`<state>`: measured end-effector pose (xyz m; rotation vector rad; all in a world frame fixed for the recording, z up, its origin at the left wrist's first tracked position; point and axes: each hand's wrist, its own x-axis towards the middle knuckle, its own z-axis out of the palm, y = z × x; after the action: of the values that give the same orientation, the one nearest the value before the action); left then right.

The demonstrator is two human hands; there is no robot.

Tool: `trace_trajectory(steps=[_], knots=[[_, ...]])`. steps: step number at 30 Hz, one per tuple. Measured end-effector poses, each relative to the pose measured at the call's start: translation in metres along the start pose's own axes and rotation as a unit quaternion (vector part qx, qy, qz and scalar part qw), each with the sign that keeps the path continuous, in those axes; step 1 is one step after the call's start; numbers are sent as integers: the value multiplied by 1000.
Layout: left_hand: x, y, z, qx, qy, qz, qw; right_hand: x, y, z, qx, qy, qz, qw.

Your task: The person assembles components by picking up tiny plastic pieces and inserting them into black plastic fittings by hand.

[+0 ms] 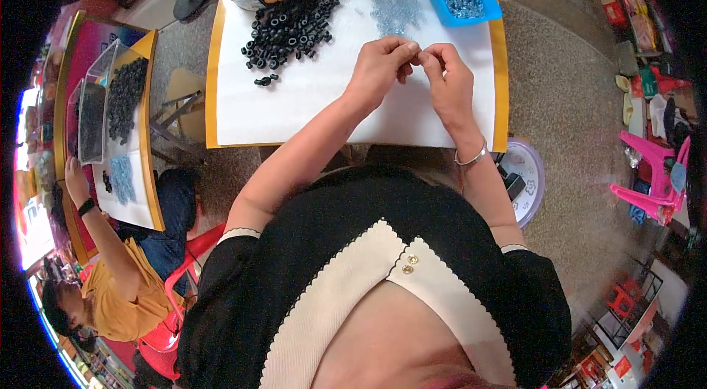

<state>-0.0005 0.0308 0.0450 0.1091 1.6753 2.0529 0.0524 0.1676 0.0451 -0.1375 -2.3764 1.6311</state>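
Over the right half of the white-topped table (294, 113), my left hand (377, 71) and my right hand (451, 83) meet fingertip to fingertip. Both are closed in a pinch, and whatever lies between them is too small to make out. Just beyond my fingers spreads a patch of small clear bluish pieces (395, 2). To the left of them lies a heap of small black ring-shaped parts (291, 29), with a few strays at its near edge.
A round tub (254, 0) of black parts stands at the far left, and a blue plastic basket (487, 15) of clear pieces at the far right. Leftward, a person in a yellow top (121, 278) sits at another table (151, 197) with similar parts. Pink stools (648, 172) stand at right.
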Motion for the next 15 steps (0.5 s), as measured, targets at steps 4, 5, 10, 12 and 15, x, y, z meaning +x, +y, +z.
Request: trace_trajectory(steps=[4,5,10,12,15], knots=[[-7,3,4,-67,-10,6,998,-1,-6,0,3,27,-2,1000],[-8,4,5,-67,-10,7,998,-1,-6,0,3,26,-3,1000],[-19,12,5,-64,-26,46,997,-5,-21,-3,168,-18,58,984],[-22,13,4,-56,-20,48,997,-7,-27,-5,168,-21,55,984],[-26,17,1,-67,-8,49,997,-9,-28,-5,174,-21,25,984]])
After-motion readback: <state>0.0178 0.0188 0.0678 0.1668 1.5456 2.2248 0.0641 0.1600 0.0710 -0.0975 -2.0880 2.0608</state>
